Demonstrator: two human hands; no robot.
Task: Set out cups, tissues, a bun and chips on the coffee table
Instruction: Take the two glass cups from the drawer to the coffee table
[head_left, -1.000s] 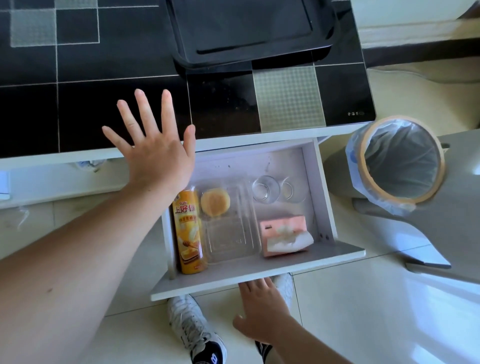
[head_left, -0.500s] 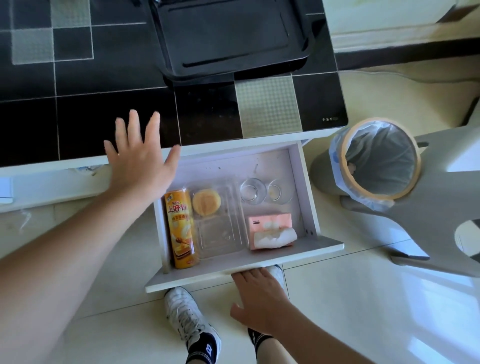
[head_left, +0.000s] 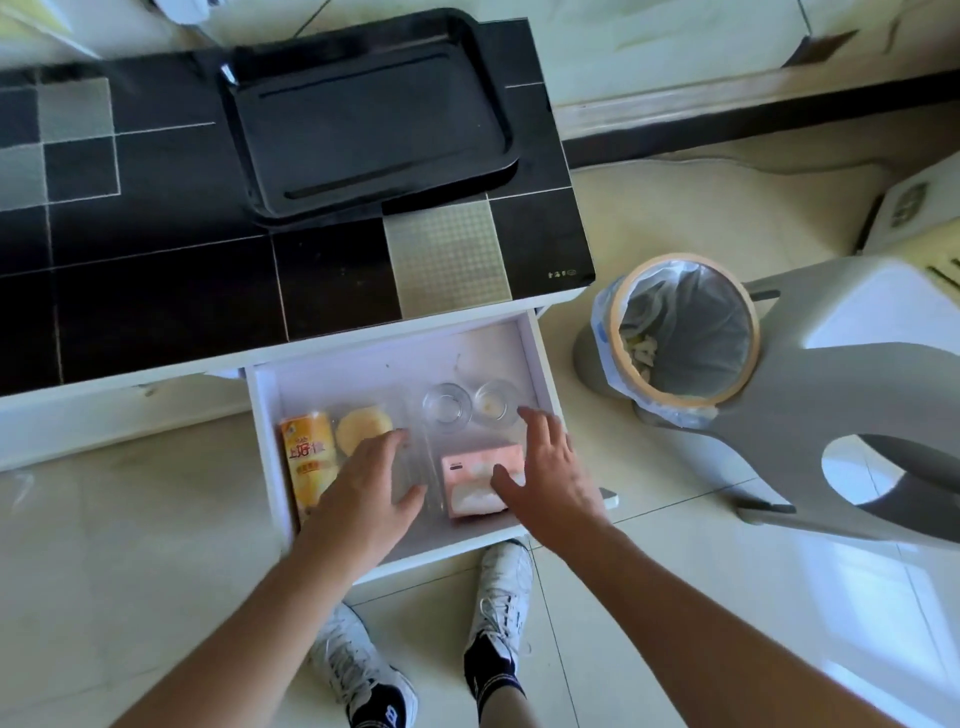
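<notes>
The white drawer (head_left: 537, 358) under the black coffee table (head_left: 156, 291) stands pulled out. In it lie an orange chips can (head_left: 306, 457), a bun (head_left: 361, 428) in a clear plastic box (head_left: 415, 478), two glass cups (head_left: 447, 408) (head_left: 496, 404) and a pink tissue pack (head_left: 475, 486). My left hand (head_left: 363, 499) hovers open over the plastic box, beside the chips can. My right hand (head_left: 550, 473) is spread open over the tissue pack's right end, fingertips near the right cup. Neither hand holds anything.
A black tray (head_left: 363, 124) lies on the table top. A lined waste bin (head_left: 680, 332) stands on the floor right of the drawer, with a grey stool (head_left: 831, 415) against it. My two shoes (head_left: 363, 670) stand just below the drawer front.
My left hand has come down from the table edge into the drawer. My right hand has left the drawer front and moved up over the tissue pack. The view has pulled back.
</notes>
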